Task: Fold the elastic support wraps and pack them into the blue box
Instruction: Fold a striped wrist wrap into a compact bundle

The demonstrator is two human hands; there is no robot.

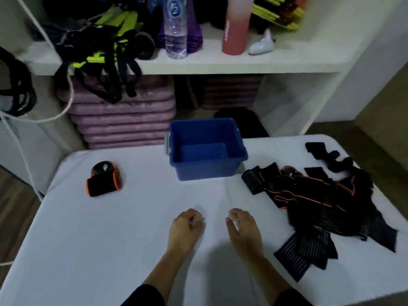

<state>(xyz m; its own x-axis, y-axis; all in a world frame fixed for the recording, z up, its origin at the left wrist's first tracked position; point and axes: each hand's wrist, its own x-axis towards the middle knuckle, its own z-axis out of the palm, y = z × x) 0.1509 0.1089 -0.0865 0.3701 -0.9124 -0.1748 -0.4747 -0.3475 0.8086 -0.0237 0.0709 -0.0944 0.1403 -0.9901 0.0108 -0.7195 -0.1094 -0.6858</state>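
A person's left hand (186, 226) and right hand (240, 228) hover side by side over a white table (110, 239), on the near side of the blue box (206, 151). Both hands are empty, with fingers loosely curled and relaxed; the fingertips are blurred. The open-topped box stands at the table's far edge. To the left of the box, well apart from it, lies one folded wrap (103, 178), black with orange trim. To the right of the box, a loose pile of wraps (320, 206), black with orange edging, spreads toward the table's right edge. Behind the box and to its left is a stack of purple mats (121, 120) under a white shelf (220, 62). On the shelf above the box stand a clear water bottle (175, 27) and a pink bottle (236, 25), with a tangle of black and neon-yellow straps (99, 51) further left.
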